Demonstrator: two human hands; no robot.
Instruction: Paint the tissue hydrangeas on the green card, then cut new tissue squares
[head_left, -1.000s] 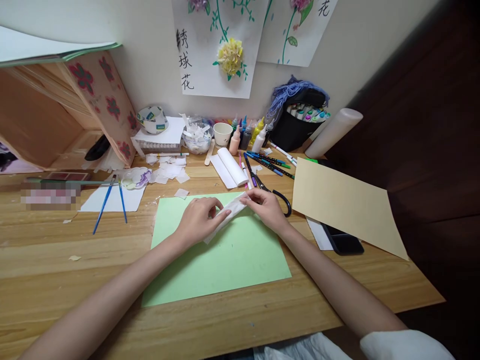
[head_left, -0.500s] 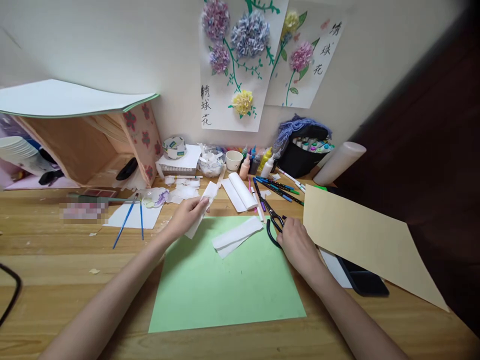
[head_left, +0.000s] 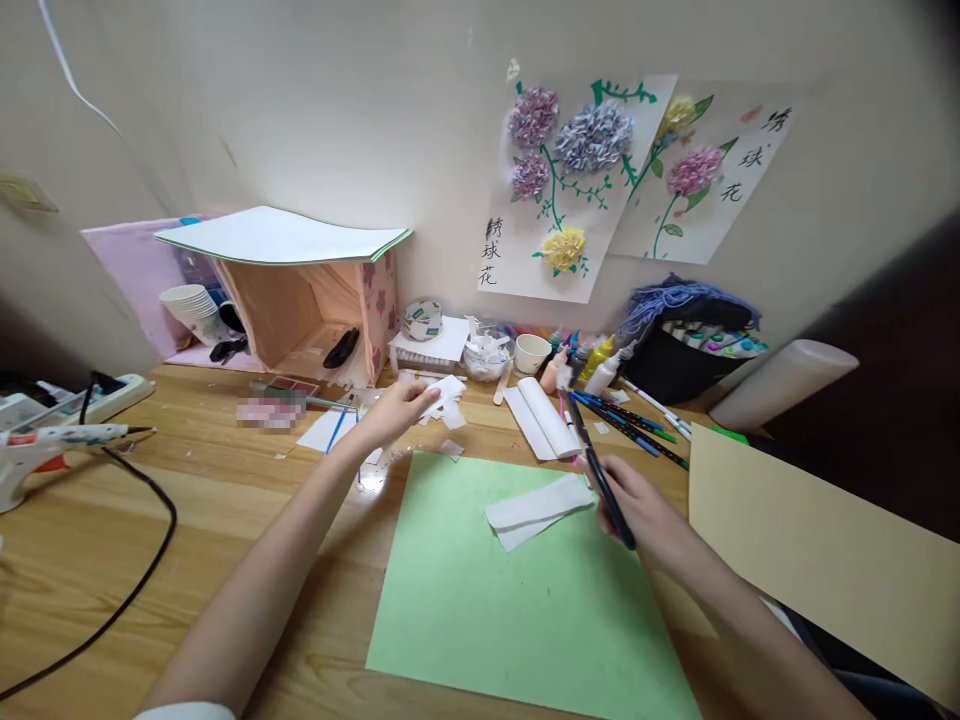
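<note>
My left hand (head_left: 397, 412) is closed in a pinch on a piece of white paper (head_left: 444, 388), held over the far left side of the table; part of it is hidden by the fingers. My right hand (head_left: 630, 500) is wrapped round a pair of black scissors (head_left: 595, 462), which point up and away, seen nearly edge-on. Below the hands lies a green sheet (head_left: 517, 610). On its upper part rests a folded white paper strip (head_left: 536, 510), left of the scissors.
A rolled white paper (head_left: 546, 420), pens (head_left: 626, 430) and paint bottles (head_left: 598, 362) lie or stand behind the green sheet. A bowl of paper scraps (head_left: 487, 352) sits near the wall. A tan sheet (head_left: 810, 560) is at right. A glue gun (head_left: 60, 438) with black cable is at left.
My right hand has lifted the scissors off the table and turned them upright. My left hand, still pinching the white paper, has moved toward the back. The view has swung left.
</note>
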